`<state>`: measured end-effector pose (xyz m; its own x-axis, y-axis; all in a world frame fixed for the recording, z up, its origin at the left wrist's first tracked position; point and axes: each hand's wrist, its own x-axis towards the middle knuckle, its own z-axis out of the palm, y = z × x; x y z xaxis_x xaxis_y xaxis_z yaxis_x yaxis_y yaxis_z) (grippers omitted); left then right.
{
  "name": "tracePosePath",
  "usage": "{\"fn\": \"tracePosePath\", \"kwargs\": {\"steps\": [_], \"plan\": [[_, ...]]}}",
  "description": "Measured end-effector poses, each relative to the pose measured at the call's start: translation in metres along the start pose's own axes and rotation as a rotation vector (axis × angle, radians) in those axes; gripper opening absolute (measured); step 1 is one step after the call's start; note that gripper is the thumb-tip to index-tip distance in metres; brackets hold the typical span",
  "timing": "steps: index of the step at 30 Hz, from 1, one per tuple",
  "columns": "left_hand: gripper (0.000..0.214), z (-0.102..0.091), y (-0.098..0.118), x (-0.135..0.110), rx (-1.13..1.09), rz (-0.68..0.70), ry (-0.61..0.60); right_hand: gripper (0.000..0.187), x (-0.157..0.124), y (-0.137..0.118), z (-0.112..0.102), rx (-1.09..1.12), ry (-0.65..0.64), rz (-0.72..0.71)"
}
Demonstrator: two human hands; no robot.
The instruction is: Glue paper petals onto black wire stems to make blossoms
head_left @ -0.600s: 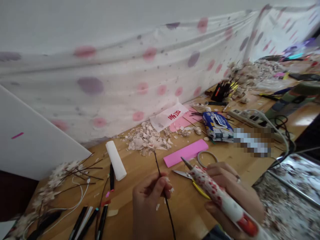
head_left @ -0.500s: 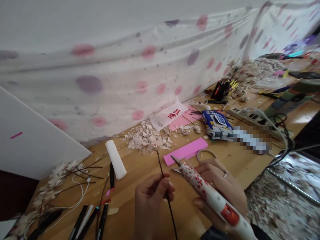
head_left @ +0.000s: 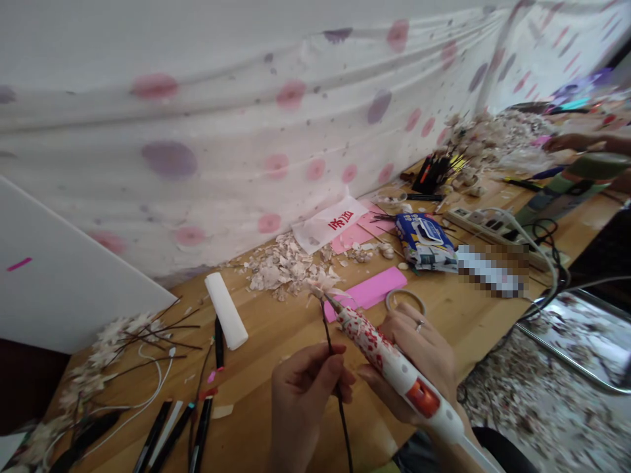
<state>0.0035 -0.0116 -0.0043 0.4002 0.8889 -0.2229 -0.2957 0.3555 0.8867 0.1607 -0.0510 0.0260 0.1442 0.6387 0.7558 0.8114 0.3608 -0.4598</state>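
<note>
My left hand (head_left: 303,394) pinches a thin dark wire stem (head_left: 329,335) that carries a pale shell flower (head_left: 320,288) at its top. My right hand (head_left: 419,358) grips a white glue gun (head_left: 389,364) with red dots and an orange trigger. The gun's nozzle touches the stem just under the flower. Both hands hover over a wooden table (head_left: 276,348).
A pile of shell flakes (head_left: 280,266), a white roll (head_left: 225,318), a pink foam strip (head_left: 374,289), a tape ring (head_left: 405,299) and a wipes pack (head_left: 426,240) lie beyond. Finished flower stems (head_left: 123,335) and black pens (head_left: 172,437) sit left. Another person's hand (head_left: 572,141) is far right, near a power strip (head_left: 488,223).
The glue gun swung left and its nozzle reached the stem top. My left hand shifted slightly right with the stem.
</note>
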Motion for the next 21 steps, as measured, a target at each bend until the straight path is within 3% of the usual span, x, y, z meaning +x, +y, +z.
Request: {"fn": "tracePosePath", "kwargs": {"steps": [21], "plan": [[0.023,-0.0034,0.0008,-0.0054,-0.057,0.013,-0.018,0.042,-0.0067,0.0025,0.0021,-0.078,-0.039,-0.033]]}}
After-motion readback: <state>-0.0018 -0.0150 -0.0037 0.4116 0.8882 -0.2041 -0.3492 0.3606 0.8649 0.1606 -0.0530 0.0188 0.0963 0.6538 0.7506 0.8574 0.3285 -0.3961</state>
